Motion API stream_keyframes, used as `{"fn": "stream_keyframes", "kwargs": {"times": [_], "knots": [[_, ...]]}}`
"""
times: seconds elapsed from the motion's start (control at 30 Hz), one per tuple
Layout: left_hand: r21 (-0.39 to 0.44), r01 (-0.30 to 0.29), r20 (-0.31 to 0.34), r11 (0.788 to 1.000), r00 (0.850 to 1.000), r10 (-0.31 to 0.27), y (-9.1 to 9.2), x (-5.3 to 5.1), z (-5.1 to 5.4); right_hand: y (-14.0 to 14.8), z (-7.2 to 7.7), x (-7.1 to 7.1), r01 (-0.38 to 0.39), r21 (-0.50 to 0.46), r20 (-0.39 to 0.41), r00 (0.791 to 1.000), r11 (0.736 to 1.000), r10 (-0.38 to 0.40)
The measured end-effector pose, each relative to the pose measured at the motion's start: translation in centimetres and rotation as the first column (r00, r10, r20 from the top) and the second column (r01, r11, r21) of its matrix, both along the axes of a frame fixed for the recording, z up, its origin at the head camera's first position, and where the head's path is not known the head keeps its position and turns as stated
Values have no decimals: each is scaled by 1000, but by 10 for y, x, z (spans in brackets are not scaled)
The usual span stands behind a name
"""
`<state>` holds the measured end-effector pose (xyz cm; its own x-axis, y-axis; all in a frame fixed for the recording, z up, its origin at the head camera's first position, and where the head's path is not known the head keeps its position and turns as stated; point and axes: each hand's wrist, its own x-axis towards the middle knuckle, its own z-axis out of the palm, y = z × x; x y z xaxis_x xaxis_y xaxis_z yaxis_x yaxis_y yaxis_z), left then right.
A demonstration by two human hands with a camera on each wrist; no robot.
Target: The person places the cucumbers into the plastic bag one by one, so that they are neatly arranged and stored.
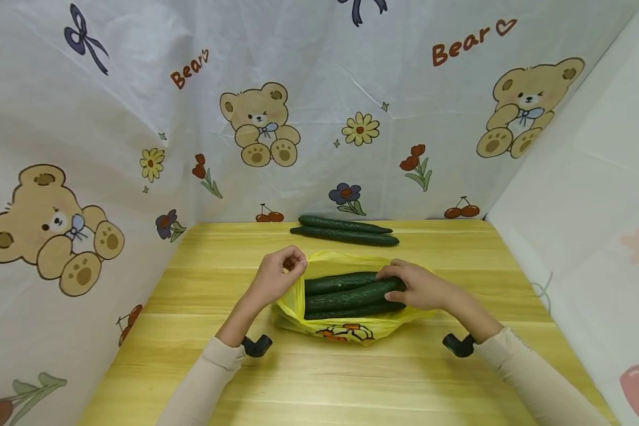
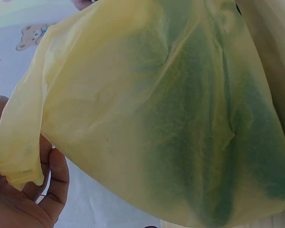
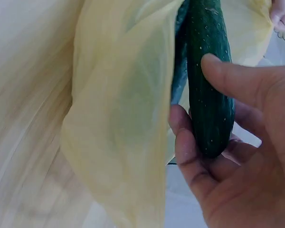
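A yellow plastic bag (image 1: 298,324) lies on the table with its mouth spread wide, and several dark green cucumbers (image 1: 332,284) rest inside it. My left hand (image 1: 277,273) pinches the bag's left rim; in the left wrist view the plastic (image 2: 19,156) passes between thumb and fingers. At the right side of the opening, my right hand (image 1: 419,288) grips one cucumber (image 3: 211,109) by its rounded end, thumb on one side and fingers curled beneath. Through the thin plastic, more cucumbers show as dark shapes in the left wrist view.
Two more cucumbers (image 1: 346,236) lie side by side behind the bag, near the back wall (image 1: 309,183). Printed white sheets enclose the wooden table (image 1: 319,384) at the back and both sides. Black wrist mounts (image 1: 257,346) show under both wrists.
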<state>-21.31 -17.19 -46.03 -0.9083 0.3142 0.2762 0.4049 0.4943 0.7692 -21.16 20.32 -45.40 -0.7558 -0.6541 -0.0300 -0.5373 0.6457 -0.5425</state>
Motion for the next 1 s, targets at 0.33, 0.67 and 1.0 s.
{"fn": "stream_keyframes", "kwargs": {"times": [0.33, 0.67, 1.0], "knots": [[5, -5, -4, 1000, 1000, 5, 0, 0, 0, -5, -9, 0, 6, 91, -189, 982, 996, 11], [11, -5, 8, 1000, 1000, 5, -1, 1, -2, -4, -11, -2, -2, 57, -139, 990, 998, 10], [9, -16, 5, 1000, 1000, 16, -1, 3, -3, 2, 0, -11, -10, 1, -174, 985, 1000, 10]]}}
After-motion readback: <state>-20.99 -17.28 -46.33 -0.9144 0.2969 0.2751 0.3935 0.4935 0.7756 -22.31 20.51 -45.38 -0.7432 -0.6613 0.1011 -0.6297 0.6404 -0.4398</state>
